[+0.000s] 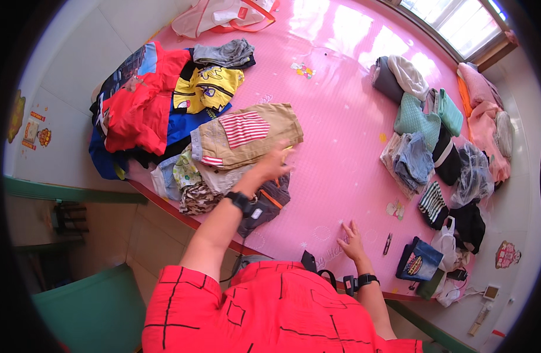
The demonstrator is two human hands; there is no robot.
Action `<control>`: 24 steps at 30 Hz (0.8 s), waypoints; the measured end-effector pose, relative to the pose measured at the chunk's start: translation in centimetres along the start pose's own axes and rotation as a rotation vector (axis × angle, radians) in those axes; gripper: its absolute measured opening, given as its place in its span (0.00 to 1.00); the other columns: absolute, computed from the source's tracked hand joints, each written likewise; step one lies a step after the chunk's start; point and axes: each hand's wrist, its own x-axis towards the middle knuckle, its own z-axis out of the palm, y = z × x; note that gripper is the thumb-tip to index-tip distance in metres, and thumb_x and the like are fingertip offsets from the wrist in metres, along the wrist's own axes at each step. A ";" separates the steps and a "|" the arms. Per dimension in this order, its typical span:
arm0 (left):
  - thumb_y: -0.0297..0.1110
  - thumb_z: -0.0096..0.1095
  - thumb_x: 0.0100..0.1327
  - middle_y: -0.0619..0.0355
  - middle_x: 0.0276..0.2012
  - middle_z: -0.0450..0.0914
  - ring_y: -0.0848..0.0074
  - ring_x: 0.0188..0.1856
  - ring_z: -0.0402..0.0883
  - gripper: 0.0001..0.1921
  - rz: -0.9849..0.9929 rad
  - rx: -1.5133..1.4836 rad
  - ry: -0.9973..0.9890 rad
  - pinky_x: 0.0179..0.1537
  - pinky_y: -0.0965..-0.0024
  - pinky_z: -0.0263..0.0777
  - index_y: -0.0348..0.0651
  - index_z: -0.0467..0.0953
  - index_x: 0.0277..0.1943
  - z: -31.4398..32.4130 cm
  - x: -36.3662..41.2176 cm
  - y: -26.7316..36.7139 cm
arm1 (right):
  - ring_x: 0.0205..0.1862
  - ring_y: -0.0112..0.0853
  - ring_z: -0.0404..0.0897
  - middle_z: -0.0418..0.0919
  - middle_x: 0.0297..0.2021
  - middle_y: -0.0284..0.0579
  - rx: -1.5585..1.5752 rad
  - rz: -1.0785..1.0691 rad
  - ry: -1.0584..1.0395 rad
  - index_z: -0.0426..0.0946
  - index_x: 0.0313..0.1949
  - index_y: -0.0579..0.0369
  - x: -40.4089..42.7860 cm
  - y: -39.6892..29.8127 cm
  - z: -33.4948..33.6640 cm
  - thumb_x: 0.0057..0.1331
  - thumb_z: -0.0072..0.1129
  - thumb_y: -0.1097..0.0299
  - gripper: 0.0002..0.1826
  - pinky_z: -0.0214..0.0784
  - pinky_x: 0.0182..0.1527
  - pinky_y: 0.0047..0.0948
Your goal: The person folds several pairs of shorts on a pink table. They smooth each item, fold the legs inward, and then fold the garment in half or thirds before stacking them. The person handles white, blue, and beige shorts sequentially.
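My left hand (274, 163) is over the lower edge of tan shorts (252, 134) with a red-striped patch, its fingers apart; whether it touches the cloth I cannot tell. Beneath and beside the shorts lie camouflage-print cloth (199, 198), green-patterned white cloth (186, 170) and a dark grey garment (270, 207) with an orange stripe. A red garment (142, 110) and a yellow printed garment (211, 86) are heaped further left. My right hand (352, 240), fingers spread and holding nothing, rests at the near part of the pink table cover (332, 176).
On the right stand folded clothes, among them denim (412, 156), a mint-green garment (416, 119) and striped cloth (433, 203). A small dark object (387, 244) lies near my right hand. A white bag (226, 17) is at the far edge, a green chair (91, 309) at lower left.
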 end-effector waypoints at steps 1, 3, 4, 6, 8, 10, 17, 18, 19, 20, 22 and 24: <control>0.41 0.73 0.53 0.39 0.65 0.64 0.49 0.68 0.60 0.27 0.033 0.010 0.119 0.67 0.54 0.57 0.44 0.76 0.55 -2.5 -1.3 -1.0 | 0.72 0.56 0.49 0.49 0.71 0.63 -0.015 0.026 0.010 0.66 0.66 0.46 0.0 -0.2 0.2 0.52 0.69 0.58 0.41 0.47 0.71 0.45; 0.40 0.74 0.50 0.43 0.61 0.68 0.52 0.67 0.63 0.28 -0.126 0.185 0.212 0.67 0.56 0.57 0.49 0.75 0.57 -7.5 -4.3 -2.9 | 0.72 0.56 0.49 0.48 0.71 0.64 -0.021 0.032 0.045 0.65 0.66 0.46 -0.1 -0.7 0.7 0.51 0.69 0.58 0.42 0.46 0.71 0.45; 0.39 0.74 0.50 0.43 0.63 0.67 0.51 0.67 0.62 0.29 -0.216 0.404 0.209 0.67 0.57 0.57 0.50 0.75 0.57 -9.5 -6.3 -3.6 | 0.72 0.56 0.49 0.48 0.71 0.64 -0.035 0.052 0.050 0.65 0.66 0.46 0.0 -1.0 0.8 0.51 0.69 0.57 0.42 0.46 0.71 0.46; 0.36 0.74 0.50 0.43 0.66 0.63 0.50 0.67 0.61 0.31 -0.398 0.704 0.148 0.66 0.58 0.59 0.53 0.74 0.59 -12.3 -9.9 -5.1 | 0.72 0.56 0.48 0.48 0.71 0.64 -0.047 0.063 0.058 0.64 0.67 0.46 0.1 -1.3 1.0 0.51 0.69 0.56 0.43 0.46 0.71 0.46; 0.34 0.72 0.50 0.44 0.67 0.62 0.49 0.67 0.62 0.31 -0.450 0.659 0.117 0.66 0.59 0.60 0.55 0.74 0.60 -14.0 -12.3 -7.1 | 0.72 0.56 0.48 0.47 0.71 0.65 -0.052 0.080 0.052 0.64 0.67 0.46 0.2 -1.5 1.0 0.50 0.69 0.55 0.44 0.45 0.71 0.46; 0.33 0.71 0.51 0.44 0.67 0.63 0.50 0.66 0.63 0.28 -0.399 0.426 0.154 0.65 0.60 0.61 0.56 0.76 0.59 -14.8 -13.2 -9.2 | 0.73 0.56 0.47 0.47 0.71 0.65 -0.060 0.118 0.046 0.64 0.67 0.45 0.2 -1.6 1.0 0.50 0.69 0.54 0.44 0.45 0.72 0.45; 0.31 0.58 0.61 0.44 0.38 0.80 0.55 0.41 0.80 0.08 -0.200 0.126 0.439 0.43 0.61 0.72 0.39 0.79 0.41 -18.6 -9.5 -9.5 | 0.73 0.55 0.45 0.45 0.71 0.65 0.008 0.161 0.042 0.65 0.67 0.44 0.7 -1.5 1.1 0.49 0.70 0.54 0.44 0.44 0.72 0.45; 0.31 0.56 0.63 0.45 0.35 0.80 0.56 0.38 0.81 0.08 -0.143 0.123 0.458 0.38 0.63 0.71 0.37 0.77 0.41 -19.5 -8.5 -8.3 | 0.73 0.55 0.45 0.45 0.71 0.65 0.013 0.167 0.046 0.65 0.67 0.44 0.7 -1.4 1.3 0.49 0.70 0.54 0.44 0.44 0.72 0.45; 0.32 0.56 0.64 0.45 0.33 0.80 0.54 0.36 0.81 0.08 -0.171 0.173 0.473 0.37 0.62 0.71 0.37 0.77 0.41 -20.6 -7.4 -6.9 | 0.73 0.55 0.45 0.45 0.72 0.65 0.016 0.177 0.057 0.65 0.67 0.44 0.7 -1.4 1.3 0.49 0.70 0.54 0.44 0.44 0.72 0.45; 0.32 0.57 0.64 0.45 0.32 0.80 0.54 0.36 0.81 0.08 -0.137 0.208 0.498 0.36 0.62 0.72 0.38 0.77 0.41 -21.4 -6.4 -5.3 | 0.73 0.55 0.46 0.46 0.71 0.65 -0.001 0.177 0.050 0.65 0.67 0.45 0.8 -1.5 1.4 0.50 0.70 0.54 0.44 0.45 0.72 0.44; 0.36 0.57 0.64 0.45 0.31 0.80 0.53 0.35 0.80 0.09 -0.038 0.251 0.546 0.35 0.60 0.71 0.39 0.78 0.39 -23.0 -4.2 -1.8 | 0.72 0.55 0.49 0.49 0.70 0.66 -0.052 0.204 0.034 0.65 0.66 0.48 1.2 -1.8 1.1 0.51 0.70 0.54 0.43 0.47 0.71 0.43; 0.39 0.58 0.65 0.46 0.30 0.79 0.53 0.34 0.79 0.11 0.081 0.224 0.542 0.34 0.58 0.70 0.40 0.78 0.37 -24.3 -2.5 2.0 | 0.72 0.53 0.52 0.51 0.70 0.66 0.038 0.236 -0.013 0.63 0.67 0.53 2.2 -2.8 0.1 0.53 0.69 0.52 0.43 0.48 0.71 0.42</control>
